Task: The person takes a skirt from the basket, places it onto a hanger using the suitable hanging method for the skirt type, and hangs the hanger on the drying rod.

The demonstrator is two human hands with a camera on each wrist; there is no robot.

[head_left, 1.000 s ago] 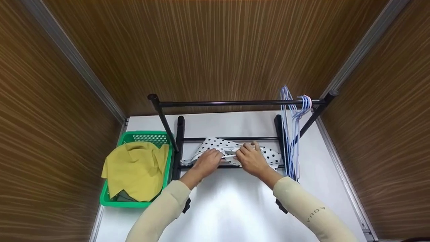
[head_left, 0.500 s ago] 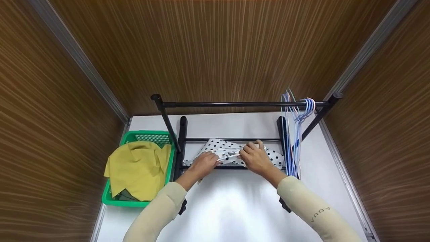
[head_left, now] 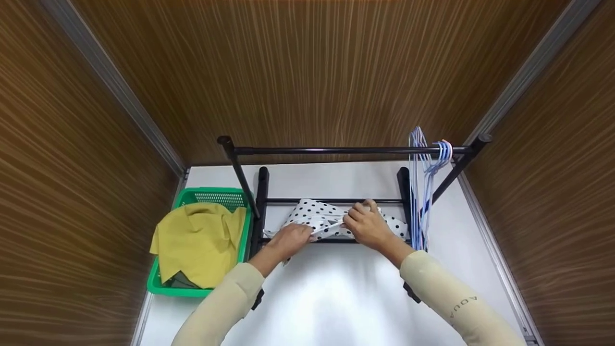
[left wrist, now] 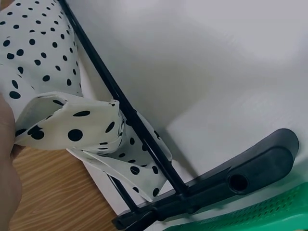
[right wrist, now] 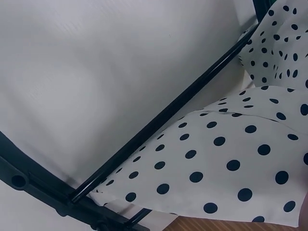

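A white polka-dot cloth (head_left: 312, 209) with black dots lies bunched across the lower bars of a black clothes rack (head_left: 336, 151). On its near left part, my left hand (head_left: 290, 239) pinches a folded edge. My right hand (head_left: 367, 226) grips the cloth further right, fingers curled into it, and a narrow white edge stretches between the two hands. In the left wrist view, a loose fold of the cloth (left wrist: 77, 127) hangs beside the hand and over a bar. The right wrist view shows the cloth (right wrist: 216, 163) spread broadly, with only a sliver of the hand at the edge.
Left of the rack stands a green basket (head_left: 156, 284) holding a mustard-yellow cloth (head_left: 199, 240) and a dark cloth (head_left: 180, 280) beneath it. Several thin blue hangers (head_left: 426, 192) hang at the rail's right end. Wood-grain panels (head_left: 326, 77) enclose the white table (head_left: 326, 298).
My left hand has shifted slightly left and toward me, drawing the cloth's edge straighter. The right hand keeps its grip nearly in place. The hangers have swung a little.
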